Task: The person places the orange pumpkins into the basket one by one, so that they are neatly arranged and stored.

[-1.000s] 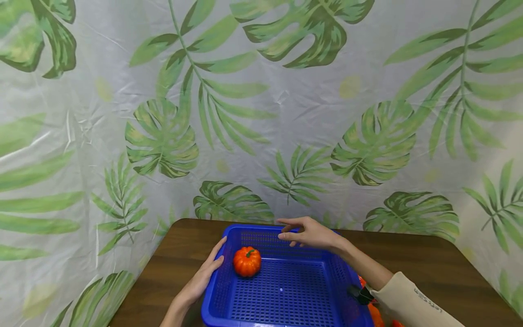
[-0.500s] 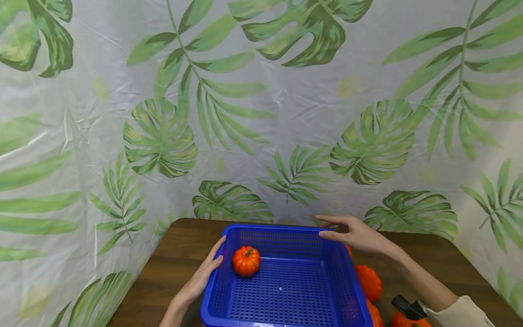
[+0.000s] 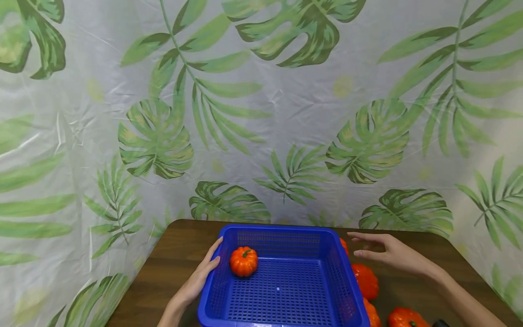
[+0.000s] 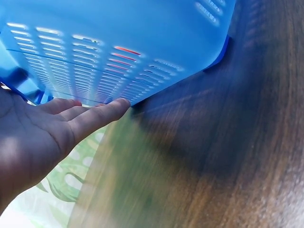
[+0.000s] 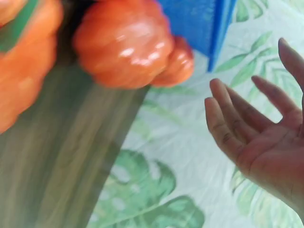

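Lower left, my left hand [image 3: 199, 276] touches the basket [image 3: 286, 273], fingers straight; lower right, my right hand [image 3: 393, 251], fingers parted, holds nothing near the pumpkins [image 3: 366, 281].

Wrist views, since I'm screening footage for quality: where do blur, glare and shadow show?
Left wrist: a dark, soft-edged patch, likely shadow, on the table beside the blue basket; right wrist: the middle orange pumpkin looks blurred, with white glare spots.
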A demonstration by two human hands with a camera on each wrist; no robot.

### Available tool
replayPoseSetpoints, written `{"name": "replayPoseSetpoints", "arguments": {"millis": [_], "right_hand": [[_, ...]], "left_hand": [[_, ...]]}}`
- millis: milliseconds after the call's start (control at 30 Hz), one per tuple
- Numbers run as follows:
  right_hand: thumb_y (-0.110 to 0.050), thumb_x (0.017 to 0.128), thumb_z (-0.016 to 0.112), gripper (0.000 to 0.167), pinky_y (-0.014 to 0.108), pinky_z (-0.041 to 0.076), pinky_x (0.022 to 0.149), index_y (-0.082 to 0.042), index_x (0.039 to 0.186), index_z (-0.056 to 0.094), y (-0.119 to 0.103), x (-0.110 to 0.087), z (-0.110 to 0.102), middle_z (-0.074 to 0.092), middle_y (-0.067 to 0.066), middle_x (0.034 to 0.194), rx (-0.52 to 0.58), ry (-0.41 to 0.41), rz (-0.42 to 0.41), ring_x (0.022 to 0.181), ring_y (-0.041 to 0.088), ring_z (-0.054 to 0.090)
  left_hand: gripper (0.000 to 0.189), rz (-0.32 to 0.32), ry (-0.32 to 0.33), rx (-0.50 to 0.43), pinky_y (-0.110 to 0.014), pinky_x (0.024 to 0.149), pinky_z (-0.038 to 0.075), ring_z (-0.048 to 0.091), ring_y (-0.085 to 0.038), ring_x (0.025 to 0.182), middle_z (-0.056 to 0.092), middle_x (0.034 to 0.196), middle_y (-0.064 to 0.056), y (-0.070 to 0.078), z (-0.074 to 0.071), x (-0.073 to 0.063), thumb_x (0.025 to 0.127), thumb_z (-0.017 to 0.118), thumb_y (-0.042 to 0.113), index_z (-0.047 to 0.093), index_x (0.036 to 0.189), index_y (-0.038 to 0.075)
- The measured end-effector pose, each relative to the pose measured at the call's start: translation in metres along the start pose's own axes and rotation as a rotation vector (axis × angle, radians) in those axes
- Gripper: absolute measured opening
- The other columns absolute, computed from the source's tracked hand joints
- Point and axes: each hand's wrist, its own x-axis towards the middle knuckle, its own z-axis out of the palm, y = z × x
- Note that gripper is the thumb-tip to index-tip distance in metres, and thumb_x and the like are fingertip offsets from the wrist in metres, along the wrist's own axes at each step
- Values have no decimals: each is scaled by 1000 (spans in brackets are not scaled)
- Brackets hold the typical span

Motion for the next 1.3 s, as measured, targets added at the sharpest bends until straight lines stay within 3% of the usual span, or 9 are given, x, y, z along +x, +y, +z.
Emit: {"name": "replayPoseSetpoints", "arguments": {"millis": [100,267,367,500,667,833,967,1300], "right_hand": [[-22,104,64,55,22,55,85,-10,155,48,16,-11,0,58,26,146,-19,-11,-61,112,-1,65],[-18,100,69,57,22,54,86,-15,153,51,43,-26,6,58,-6,149,-97,4,-154,118,-7,56],[-15,98,71,58,23,53,87,-14,153,52,56,-31,9,56,-15,148,-117,-2,-202,121,-8,53],[-13,98,70,60,24,53,89,-14,154,50,70,-36,11,54,-14,150,-75,-53,-189,123,-8,52],[-10,101,66,61,22,53,92,-11,158,44,84,-37,14,49,-24,153,50,-124,-163,126,-4,55],[-1,103,57,61,21,54,95,-2,160,35,97,-34,19,47,-24,154,240,-204,-172,128,0,57],[2,104,54,60,22,54,96,1,160,32,105,-33,23,49,-21,155,320,-231,-164,129,1,57],[3,105,52,58,23,56,96,3,160,32,105,-31,30,55,-9,153,348,-230,-166,130,0,58]], "left_hand": [[61,5,-7,-10,-38,104,50,40,-46,142,-4,172,-25,0,0,0,116,21,31,-11,166,18],[61,14,-8,-13,-38,104,49,41,-45,142,-3,172,-26,1,1,0,116,20,30,-12,166,17],[62,12,-8,-8,-40,104,49,41,-45,141,-3,172,-26,1,1,-1,116,20,30,-12,166,17],[61,2,-7,-6,-41,105,49,40,-47,142,-4,172,-25,1,1,0,116,20,31,-11,166,19],[60,-18,1,-11,-40,105,48,41,-46,142,-3,173,-22,-1,0,0,116,20,33,-9,167,23],[60,-19,2,-14,-41,104,49,43,-45,141,-3,173,-23,-1,-1,0,116,20,33,-9,167,23],[60,-20,5,-11,-42,105,49,41,-46,142,-3,173,-22,0,0,-1,116,20,33,-9,167,23],[60,-16,-2,-9,-40,106,48,37,-47,145,-4,173,-21,-1,-1,0,116,20,33,-9,167,23]]}}
